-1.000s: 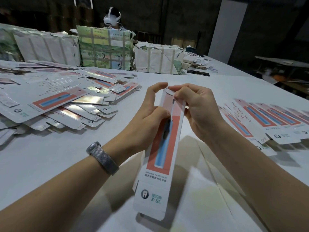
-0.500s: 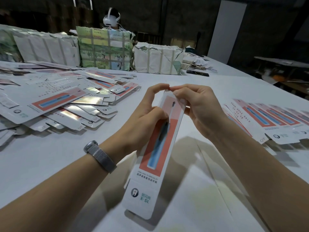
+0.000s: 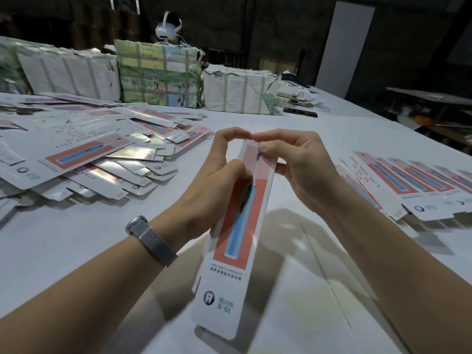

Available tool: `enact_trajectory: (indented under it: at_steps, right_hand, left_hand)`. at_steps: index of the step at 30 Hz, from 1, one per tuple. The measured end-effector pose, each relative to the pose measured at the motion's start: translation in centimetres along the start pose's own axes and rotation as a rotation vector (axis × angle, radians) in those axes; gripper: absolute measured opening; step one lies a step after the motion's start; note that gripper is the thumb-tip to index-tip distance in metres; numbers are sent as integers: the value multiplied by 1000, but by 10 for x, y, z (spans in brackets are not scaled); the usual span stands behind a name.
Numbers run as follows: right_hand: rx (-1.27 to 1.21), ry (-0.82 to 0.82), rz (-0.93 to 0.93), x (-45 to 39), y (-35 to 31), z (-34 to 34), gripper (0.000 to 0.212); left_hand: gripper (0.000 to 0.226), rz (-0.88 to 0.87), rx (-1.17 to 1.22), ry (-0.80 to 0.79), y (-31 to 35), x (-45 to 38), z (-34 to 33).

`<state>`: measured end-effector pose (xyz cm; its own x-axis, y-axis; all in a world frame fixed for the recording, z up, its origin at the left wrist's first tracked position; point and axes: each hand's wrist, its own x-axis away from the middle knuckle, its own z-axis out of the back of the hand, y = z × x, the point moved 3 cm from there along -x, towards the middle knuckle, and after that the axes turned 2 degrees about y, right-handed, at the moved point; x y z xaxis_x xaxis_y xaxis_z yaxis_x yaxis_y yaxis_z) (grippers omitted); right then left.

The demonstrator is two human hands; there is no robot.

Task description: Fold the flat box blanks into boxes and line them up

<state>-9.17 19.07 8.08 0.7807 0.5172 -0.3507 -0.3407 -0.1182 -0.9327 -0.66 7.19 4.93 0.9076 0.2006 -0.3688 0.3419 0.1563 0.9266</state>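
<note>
A long narrow white box (image 3: 237,241) with a red panel and a blue toothbrush picture slants above the white table (image 3: 76,251), its far end up between my hands. My left hand (image 3: 219,175) grips its left side near the top, index finger arched over the end. My right hand (image 3: 293,167) holds the right side, fingers curled over the top end, fingertips meeting the left index finger. A heap of flat box blanks (image 3: 84,159) lies at the left. A row of overlapping boxes (image 3: 408,185) lies at the right.
Wrapped, strapped bundles (image 3: 158,75) stand along the table's far side, with another person wearing a white headset (image 3: 168,29) behind them. A dark phone (image 3: 300,112) and paper scraps lie at the far right. The table's right edge runs diagonally.
The box's near end has swung slightly back to the right. Both hands keep their hold on the top end, with the fingertips now closing together over it.
</note>
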Motion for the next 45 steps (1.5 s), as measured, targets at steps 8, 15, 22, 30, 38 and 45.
enact_trajectory:
  at_steps: [8, 15, 22, 30, 38, 45]
  right_hand:
    - [24, -17, 78, 0, -2, 0, 17]
    - [-66, 71, 36, 2, 9, -10, 12]
    - [-36, 118, 63, 2, 9, -8, 9]
    - [657, 167, 374, 7, -5, -11, 51]
    - [1010, 150, 199, -10, -21, 25, 71]
    - [1368, 423, -481, -18, 5, 156, 24]
  left_hand:
    - [39, 11, 28, -16, 0, 0, 1]
    - [40, -8, 92, 113, -6, -7, 0]
    - [40, -30, 35, 97, -7, -7, 4]
    - [20, -102, 176, 33, 1, -6, 3]
    - [47, -36, -18, -218, -9, -4, 5]
    - [20, 17, -183, 80, -16, -13, 18]
